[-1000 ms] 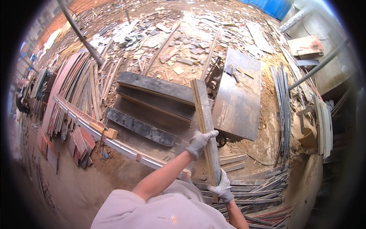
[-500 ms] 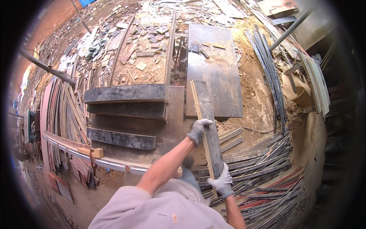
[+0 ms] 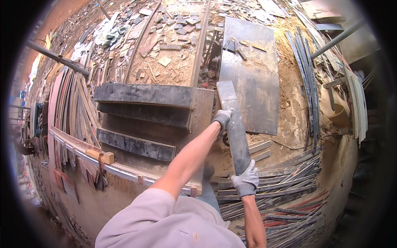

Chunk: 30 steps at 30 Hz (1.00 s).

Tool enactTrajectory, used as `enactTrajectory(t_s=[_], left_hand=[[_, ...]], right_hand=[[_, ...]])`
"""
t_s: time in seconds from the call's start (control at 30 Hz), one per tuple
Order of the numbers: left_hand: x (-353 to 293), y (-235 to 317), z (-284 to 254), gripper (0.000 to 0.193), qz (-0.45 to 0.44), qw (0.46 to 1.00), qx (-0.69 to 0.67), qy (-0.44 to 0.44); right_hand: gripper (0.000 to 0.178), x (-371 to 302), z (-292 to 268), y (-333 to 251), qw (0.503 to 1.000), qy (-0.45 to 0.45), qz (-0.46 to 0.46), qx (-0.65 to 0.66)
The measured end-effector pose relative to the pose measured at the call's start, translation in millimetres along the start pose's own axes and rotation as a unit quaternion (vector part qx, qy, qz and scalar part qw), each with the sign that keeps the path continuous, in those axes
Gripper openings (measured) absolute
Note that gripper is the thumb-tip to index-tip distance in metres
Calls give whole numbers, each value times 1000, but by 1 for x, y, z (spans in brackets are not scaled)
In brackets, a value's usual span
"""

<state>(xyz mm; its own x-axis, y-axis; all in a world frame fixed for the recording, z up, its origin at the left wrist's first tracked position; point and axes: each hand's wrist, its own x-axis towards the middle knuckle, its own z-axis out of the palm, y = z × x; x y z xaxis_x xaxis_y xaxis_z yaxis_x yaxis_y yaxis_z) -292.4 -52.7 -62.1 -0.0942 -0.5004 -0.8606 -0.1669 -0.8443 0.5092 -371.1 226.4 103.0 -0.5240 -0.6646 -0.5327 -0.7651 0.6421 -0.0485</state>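
A long plywood strip with a dark grey face point(image 3: 239, 136) slants in front of me, its broad face toward me. Partway up its left edge, my left hand point(image 3: 223, 118), in a grey knit glove, is closed on it. At the strip's lower end my right hand point(image 3: 247, 180), gloved the same way, grips it with the fingers lying along the side. To the left, a stack of dark-faced boards point(image 3: 144, 95) rests on a brown metal table point(image 3: 203, 103). A single dark strip point(image 3: 135, 144) lies closer to me on that table.
A ruled metal rail point(image 3: 124, 170) with a wooden block point(image 3: 108, 158) runs along the table's front. Beyond the held strip lies a large dark panel point(image 3: 252, 95) with offcuts on it. Thin strips point(image 3: 273, 188) are piled at lower right, and scraps cover the far ground.
The held strip has turned so that its broad face shows instead of its pale layered edge. My right hand has risen with its lower end. The whole view has shifted slightly.
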Motion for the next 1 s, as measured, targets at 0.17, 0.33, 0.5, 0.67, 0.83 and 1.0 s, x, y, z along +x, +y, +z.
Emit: enactTrajectory(t_s=[0.17, 0.33, 0.5, 0.67, 0.83, 1.0], left_hand=[[25, 1, 7, 57, 39, 999, -4, 31], [44, 1, 10, 55, 65, 995, 40, 63], [41, 8, 6, 57, 70, 997, -20, 29], [36, 14, 6, 60, 77, 995, 7, 64], [41, 20, 6, 61, 85, 992, 48, 83], [50, 20, 5, 57, 98, 989, 63, 95]], right_hand=[[130, 14, 1, -4, 1000, 8, 4, -6], [132, 23, 2, -5, 1000, 0, 6, -10], [135, 30, 1, -7, 1000, 0, 4, -15], [135, 33, -2, -11, 1000, -17, 10, -7], [128, 33, -8, -16, 999, -26, -2, -22], [128, 36, -9, -22, 999, -24, 2, -23]])
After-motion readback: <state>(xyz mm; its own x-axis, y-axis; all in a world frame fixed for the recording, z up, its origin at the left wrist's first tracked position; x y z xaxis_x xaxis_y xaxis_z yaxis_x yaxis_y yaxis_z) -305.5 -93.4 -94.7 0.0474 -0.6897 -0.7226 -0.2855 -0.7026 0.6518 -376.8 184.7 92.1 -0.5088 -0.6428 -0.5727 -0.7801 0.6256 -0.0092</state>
